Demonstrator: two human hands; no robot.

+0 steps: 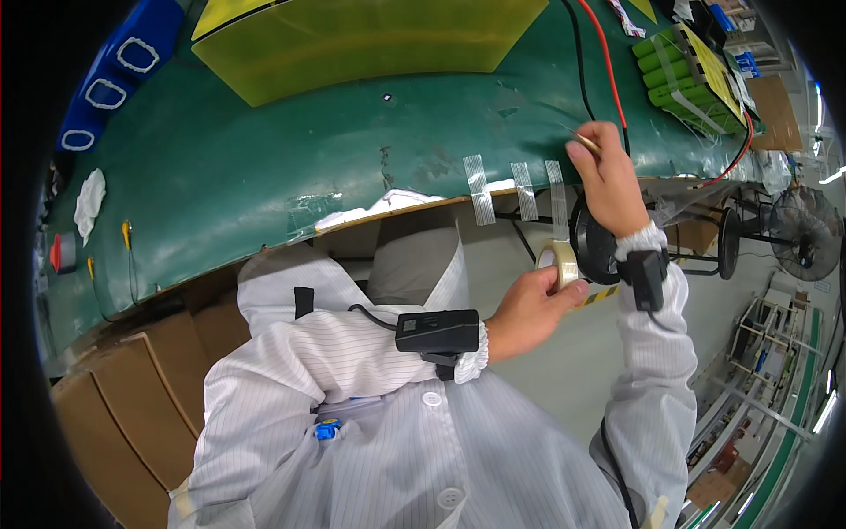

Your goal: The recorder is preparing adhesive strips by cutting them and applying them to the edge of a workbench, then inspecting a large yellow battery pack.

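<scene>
My left hand (531, 309) grips a roll of clear tape (560, 263) below the edge of the green table (264, 176). My right hand (608, 172) is raised above it, its fingertips pinching the free end of the tape at the table's edge. A thin strip of tape runs between roll and fingers. Three short clear tape strips (520, 189) hang stuck along the table's front edge, just left of my right hand. Both wrists carry small black devices over white striped sleeves.
A red and a black cable (608, 70) cross the table beside my right hand. Green cylindrical cells in a pack (687, 75) lie far right. A yellow sheet (370, 35) lies at the back, blue trays (115, 70) far left, cardboard boxes (132, 397) below the table, a fan (806, 234) at right.
</scene>
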